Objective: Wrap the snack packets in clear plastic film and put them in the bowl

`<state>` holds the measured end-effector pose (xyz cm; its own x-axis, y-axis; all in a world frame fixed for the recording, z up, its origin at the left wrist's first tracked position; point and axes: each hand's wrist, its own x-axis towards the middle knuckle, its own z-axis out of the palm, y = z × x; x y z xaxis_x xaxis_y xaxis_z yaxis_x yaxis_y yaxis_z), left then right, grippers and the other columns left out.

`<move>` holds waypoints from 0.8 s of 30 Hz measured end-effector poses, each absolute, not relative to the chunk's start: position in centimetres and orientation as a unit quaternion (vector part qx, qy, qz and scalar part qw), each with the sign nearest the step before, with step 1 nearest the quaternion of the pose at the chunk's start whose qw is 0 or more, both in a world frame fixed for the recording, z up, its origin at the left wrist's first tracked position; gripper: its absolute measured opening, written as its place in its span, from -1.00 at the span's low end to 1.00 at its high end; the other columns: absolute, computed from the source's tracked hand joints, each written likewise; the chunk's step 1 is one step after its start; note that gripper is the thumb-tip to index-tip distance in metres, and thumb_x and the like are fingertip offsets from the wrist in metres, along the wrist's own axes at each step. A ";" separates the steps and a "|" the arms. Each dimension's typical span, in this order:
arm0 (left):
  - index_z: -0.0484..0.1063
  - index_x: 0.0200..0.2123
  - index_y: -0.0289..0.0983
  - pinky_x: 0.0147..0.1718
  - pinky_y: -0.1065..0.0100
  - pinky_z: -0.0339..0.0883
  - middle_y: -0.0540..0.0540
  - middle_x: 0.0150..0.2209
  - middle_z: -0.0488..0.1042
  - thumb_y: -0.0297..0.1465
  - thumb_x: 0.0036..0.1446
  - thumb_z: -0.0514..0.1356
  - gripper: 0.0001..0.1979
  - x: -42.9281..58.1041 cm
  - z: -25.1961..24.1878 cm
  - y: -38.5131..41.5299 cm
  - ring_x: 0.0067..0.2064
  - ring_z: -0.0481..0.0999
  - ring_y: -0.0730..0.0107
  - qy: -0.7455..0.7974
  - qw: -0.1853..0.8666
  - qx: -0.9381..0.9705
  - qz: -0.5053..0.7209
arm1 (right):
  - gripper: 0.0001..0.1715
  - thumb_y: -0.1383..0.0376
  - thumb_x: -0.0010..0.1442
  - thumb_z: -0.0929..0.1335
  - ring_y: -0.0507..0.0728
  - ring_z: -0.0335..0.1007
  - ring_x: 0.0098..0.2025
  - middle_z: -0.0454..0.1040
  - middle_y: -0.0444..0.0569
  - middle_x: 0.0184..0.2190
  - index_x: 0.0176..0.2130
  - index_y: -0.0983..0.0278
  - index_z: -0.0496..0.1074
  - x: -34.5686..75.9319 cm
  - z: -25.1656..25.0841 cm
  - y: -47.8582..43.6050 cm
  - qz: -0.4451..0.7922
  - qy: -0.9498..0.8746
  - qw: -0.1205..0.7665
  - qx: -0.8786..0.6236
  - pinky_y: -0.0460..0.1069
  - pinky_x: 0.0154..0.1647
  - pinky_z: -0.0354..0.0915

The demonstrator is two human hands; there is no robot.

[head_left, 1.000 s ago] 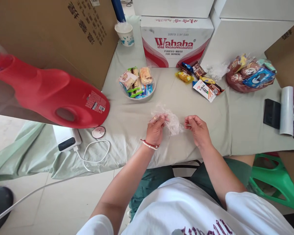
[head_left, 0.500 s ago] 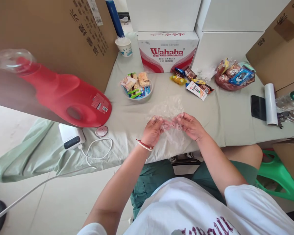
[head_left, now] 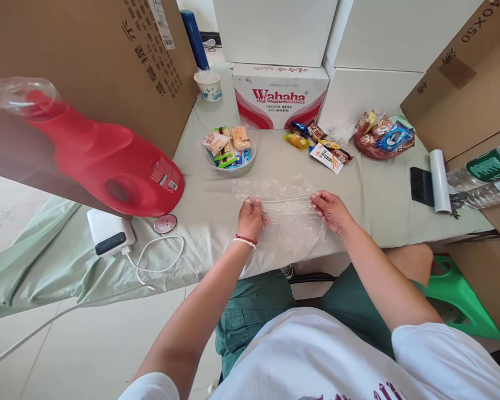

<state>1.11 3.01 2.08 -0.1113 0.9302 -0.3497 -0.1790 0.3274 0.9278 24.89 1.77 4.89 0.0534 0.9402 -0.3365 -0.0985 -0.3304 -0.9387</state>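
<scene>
A thin, crinkled sheet of clear plastic film (head_left: 289, 208) is stretched sideways between my two hands, low over the cloth near the table's front edge. Taut creases run straight across its middle, and looser folds spread above and below. My left hand (head_left: 252, 218), with a red cord and white beads at the wrist, pinches the film's left side. At the right side, my right hand (head_left: 331, 210) grips it between thumb and fingers. Just beyond the film, to the left, stands a clear bowl (head_left: 229, 171) filled with wrapped snacks (head_left: 229, 145).
A large red bottle (head_left: 120, 166) and a white power bank (head_left: 108, 233) with its cable are at left. Loose snack packets (head_left: 319, 145), a brown bowl (head_left: 375, 150) of snacks, a phone (head_left: 421, 186), a white roll (head_left: 440, 180) and plastic bottles (head_left: 483, 172) lie rightward. Boxes (head_left: 281, 97) stand behind.
My hands have moved apart, pulling the plastic film from a bunched shape into a wider, taut stretch. The camera view has shifted slightly.
</scene>
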 end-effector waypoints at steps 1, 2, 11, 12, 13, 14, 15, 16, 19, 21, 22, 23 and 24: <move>0.18 -0.26 -0.14 -0.68 0.48 0.04 0.17 -0.53 0.34 -0.05 0.29 0.22 -0.65 1.3 2.2 3.0 -0.68 0.30 0.54 0.570 0.583 0.330 0.476 | -0.43 -0.07 -0.08 0.61 -0.06 0.05 -0.57 0.31 -0.24 -0.51 -0.36 0.21 0.37 25.2 4.9 1.8 0.579 -0.371 0.449 -0.571 -0.08 -0.59 -0.10; 0.17 -0.26 -0.14 -0.68 0.48 0.01 0.17 -0.55 0.34 -0.02 0.29 0.21 -0.63 1.4 2.3 3.0 -0.70 0.26 0.55 0.567 0.590 0.329 0.472 | -0.44 -0.07 -0.07 0.61 -0.06 0.05 -0.56 0.31 -0.24 -0.52 -0.36 0.21 0.37 25.4 4.9 1.8 0.576 -0.373 0.453 -0.569 -0.07 -0.58 -0.10; 0.30 -0.33 -0.18 -0.63 0.46 0.04 0.12 -0.60 0.37 -0.17 0.11 0.36 -0.69 1.9 2.1 2.7 -0.64 0.19 0.55 0.569 0.593 0.377 0.426 | -0.46 0.03 -0.11 0.63 -0.06 0.08 -0.53 0.31 -0.23 -0.50 -0.36 0.22 0.36 26.8 4.9 2.2 0.604 -0.356 0.441 -0.561 -0.10 -0.58 -0.06; 0.30 -0.35 -0.17 -0.63 0.45 0.04 0.13 -0.62 0.33 -0.18 0.15 0.32 -0.72 1.8 1.9 2.9 -0.64 0.20 0.52 0.579 0.584 0.377 0.427 | -0.44 0.03 -0.13 0.64 -0.06 0.07 -0.53 0.30 -0.23 -0.50 -0.36 0.22 0.36 27.1 4.8 2.2 0.611 -0.349 0.441 -0.558 -0.10 -0.58 -0.06; 0.29 -0.36 -0.17 -0.62 0.45 0.05 0.14 -0.63 0.30 -0.19 0.18 0.29 -0.74 1.7 1.7 3.1 -0.64 0.21 0.51 0.590 0.573 0.378 0.426 | -0.42 0.02 -0.16 0.65 -0.06 0.06 -0.53 0.29 -0.24 -0.51 -0.37 0.22 0.35 27.3 4.7 2.2 0.615 -0.344 0.442 -0.555 -0.10 -0.58 -0.06; 0.29 -0.36 -0.16 -0.61 0.44 0.06 0.14 -0.63 0.27 -0.19 0.20 0.26 -0.75 1.6 1.6 3.4 -0.63 0.21 0.49 0.600 0.561 0.381 0.424 | -0.40 0.02 -0.17 0.66 -0.06 0.04 -0.53 0.27 -0.25 -0.52 -0.38 0.22 0.34 27.6 4.4 2.2 0.616 -0.342 0.444 -0.553 -0.10 -0.58 -0.05; 0.29 -0.36 -0.16 -0.59 0.43 0.09 0.14 -0.62 0.27 -0.19 0.22 0.25 -0.76 1.4 1.4 3.8 -0.62 0.22 0.48 0.611 0.546 0.386 0.423 | -0.40 0.02 -0.18 0.66 -0.06 0.04 -0.53 0.26 -0.25 -0.53 -0.38 0.22 0.34 27.8 4.2 2.3 0.612 -0.344 0.446 -0.555 -0.10 -0.58 -0.05; 0.29 -0.34 -0.16 -0.56 0.41 0.14 0.13 -0.60 0.28 -0.19 0.22 0.25 -0.77 1.2 1.4 4.1 -0.60 0.25 0.46 0.622 0.531 0.392 0.421 | -0.41 0.01 -0.16 0.65 -0.05 0.04 -0.54 0.25 -0.25 -0.53 -0.37 0.22 0.34 28.1 3.8 2.3 0.603 -0.350 0.446 -0.561 -0.09 -0.57 -0.04; 0.35 -0.16 -0.18 -0.34 0.31 0.36 0.04 -0.42 0.39 -0.28 0.12 0.33 -0.73 0.8 1.3 4.6 -0.38 0.46 0.32 0.659 0.454 0.423 0.425 | -0.57 0.03 0.01 0.55 -0.01 0.09 -0.53 0.26 -0.23 -0.55 -0.34 0.22 0.38 28.5 2.5 2.2 0.514 -0.403 0.427 -0.626 -0.06 -0.52 0.02; 0.36 0.02 -0.23 -0.09 0.16 0.43 -0.14 -0.16 0.48 -0.32 0.04 0.37 -0.53 0.6 1.2 4.4 -0.09 0.53 0.14 0.683 0.326 0.490 0.434 | -0.70 0.07 0.13 0.47 0.03 0.16 -0.49 0.32 -0.19 -0.54 -0.34 0.21 0.40 28.5 1.5 1.9 0.401 -0.472 0.391 -0.680 -0.03 -0.44 0.10; 0.36 0.10 -0.26 0.05 0.07 0.39 -0.25 -0.02 0.47 -0.31 0.04 0.38 -0.45 0.6 1.1 4.2 0.06 0.50 0.04 0.684 0.246 0.532 0.434 | -0.74 0.08 0.18 0.42 0.06 0.20 -0.46 0.36 -0.16 -0.52 -0.34 0.21 0.40 28.4 1.1 1.6 0.340 -0.509 0.370 -0.699 -0.02 -0.39 0.13; 0.37 0.15 -0.30 0.16 -0.02 0.32 -0.35 0.09 0.43 -0.29 0.07 0.37 -0.42 0.5 1.0 3.9 0.17 0.44 -0.06 0.675 0.172 0.576 0.428 | -0.76 0.10 0.23 0.38 0.08 0.24 -0.43 0.39 -0.13 -0.50 -0.34 0.21 0.41 28.3 0.7 1.3 0.282 -0.541 0.352 -0.710 0.00 -0.34 0.16; 0.40 0.16 -0.31 0.23 -0.09 0.24 -0.42 0.16 0.40 -0.25 0.13 0.34 -0.45 0.4 0.8 3.5 0.25 0.38 -0.14 0.656 0.119 0.621 0.413 | -0.76 0.10 0.27 0.33 0.10 0.28 -0.40 0.43 -0.09 -0.47 -0.32 0.21 0.41 28.1 0.4 1.0 0.230 -0.567 0.340 -0.714 0.01 -0.30 0.18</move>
<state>0.40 3.51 0.85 -0.2004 0.9126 0.3564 0.7160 -0.1119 0.6891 28.09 1.01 0.37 0.2519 0.9660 0.0576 0.6537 -0.1259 -0.7462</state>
